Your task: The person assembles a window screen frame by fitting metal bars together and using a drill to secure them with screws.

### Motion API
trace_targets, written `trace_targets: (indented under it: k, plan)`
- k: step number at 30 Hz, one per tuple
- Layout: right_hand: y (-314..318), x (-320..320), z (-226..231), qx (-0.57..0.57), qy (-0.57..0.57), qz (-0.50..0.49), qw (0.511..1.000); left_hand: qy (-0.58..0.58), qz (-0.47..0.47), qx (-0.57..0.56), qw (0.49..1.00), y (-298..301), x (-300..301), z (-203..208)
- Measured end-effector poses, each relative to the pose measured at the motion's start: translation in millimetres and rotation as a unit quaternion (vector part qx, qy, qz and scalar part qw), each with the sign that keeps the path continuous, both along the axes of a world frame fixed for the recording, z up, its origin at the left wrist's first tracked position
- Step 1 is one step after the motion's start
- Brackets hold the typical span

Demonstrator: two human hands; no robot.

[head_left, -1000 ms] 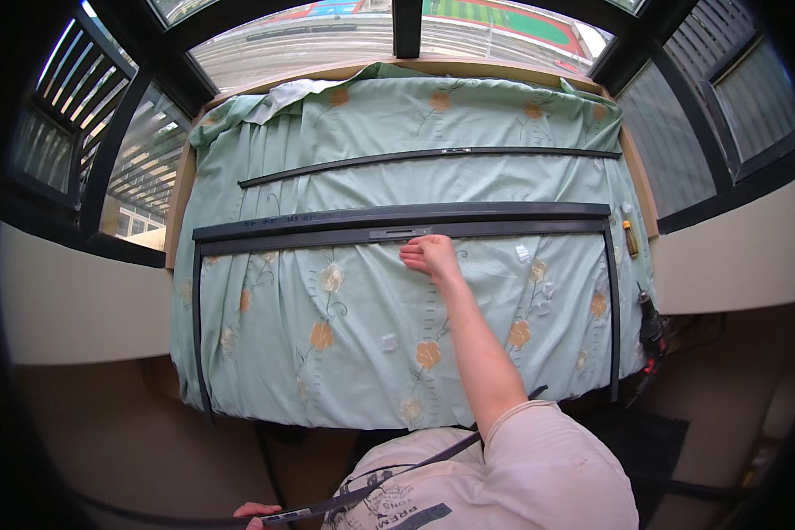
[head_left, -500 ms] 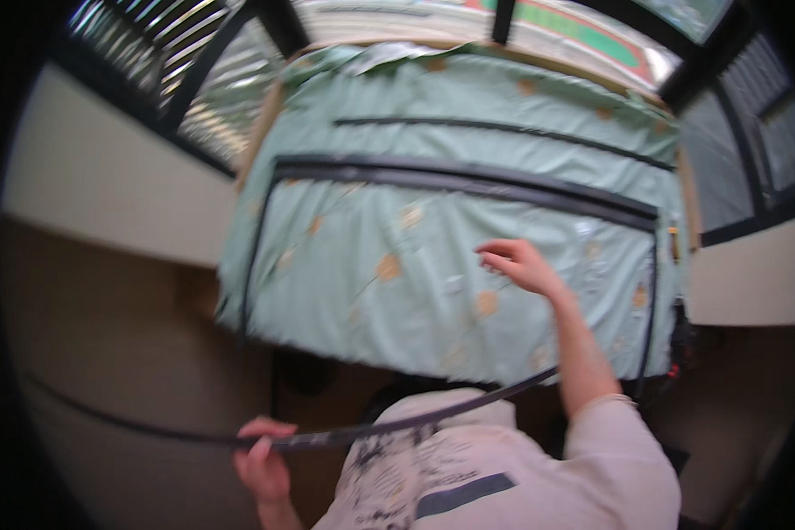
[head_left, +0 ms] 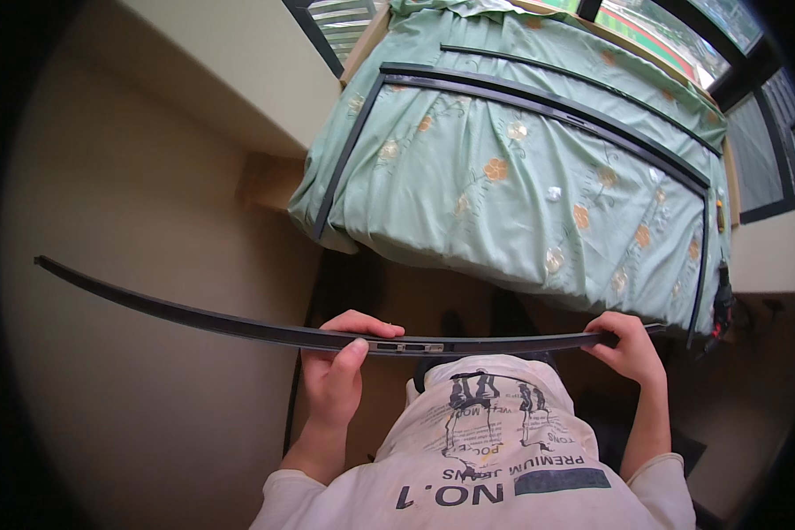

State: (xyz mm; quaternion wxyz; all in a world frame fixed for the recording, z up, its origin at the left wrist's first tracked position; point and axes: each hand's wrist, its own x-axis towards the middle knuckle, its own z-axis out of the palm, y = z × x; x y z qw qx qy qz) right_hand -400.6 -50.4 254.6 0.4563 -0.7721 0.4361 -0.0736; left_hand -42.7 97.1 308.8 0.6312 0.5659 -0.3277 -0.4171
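Note:
A long dark frame bar [head_left: 503, 345] is held crosswise in front of my body, its left end reaching far out to the left. It looks bowed in this wide view. Fingers and thumb of my left hand [head_left: 334, 375] grip it left of its middle, beside small slots with pale metallic pieces in its face. My right hand [head_left: 630, 352] pinches the bar close to its right end. Beyond, a three-sided dark frame [head_left: 539, 108] rests on a table covered by a green flowered cloth [head_left: 468, 212]. Behind that frame lies a thin dark strip [head_left: 583, 86].
The cloth-covered table stands ahead, with windows [head_left: 755, 150] behind and to the right. A pale wall [head_left: 212, 62] runs along the left. Dark cables and a small object with a red light [head_left: 720, 327] are by the table's right corner.
My right hand has come back from above the cloth and now grips the bar's right part. The bar is higher in view, and my view has swung left and down.

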Motion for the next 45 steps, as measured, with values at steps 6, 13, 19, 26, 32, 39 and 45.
trace_targets:
  k: [6,13,19,26,32,39,45]
  plan:
    - [39.1,-66.4,-17.5,-0.003,0.03,-0.126,0.992,0.066,-0.04,0.026,0.997,28.3,-2.6,-5.6]
    - [65.1,-158.8,-33.9,-0.069,0.055,-0.178,0.98,0.059,-0.101,0.016,0.993,45.5,-47.6,-12.2]
    - [94.9,-283.4,-37.4,-0.093,0.088,-0.28,0.951,0.053,-0.106,0.026,0.993,45.4,-118.0,-16.5]
    - [132.8,-403.4,-48.1,-0.18,0.112,-0.308,0.927,0.084,-0.128,0.063,0.986,39.9,-221.7,-15.1]
    - [161.1,-463.6,-73.9,-0.333,0.165,-0.385,0.845,0.103,-0.126,0.085,0.983,33.6,-283.9,-14.1]
    - [169.2,-495.1,-97.1,-0.464,0.174,-0.444,0.747,0.114,-0.116,0.108,0.981,21.3,-299.9,-14.6]
    - [157.4,-501.7,-120.9,-0.044,-0.344,-0.695,0.63,0.118,-0.139,0.111,0.977,-4.2,-277.9,-22.6]
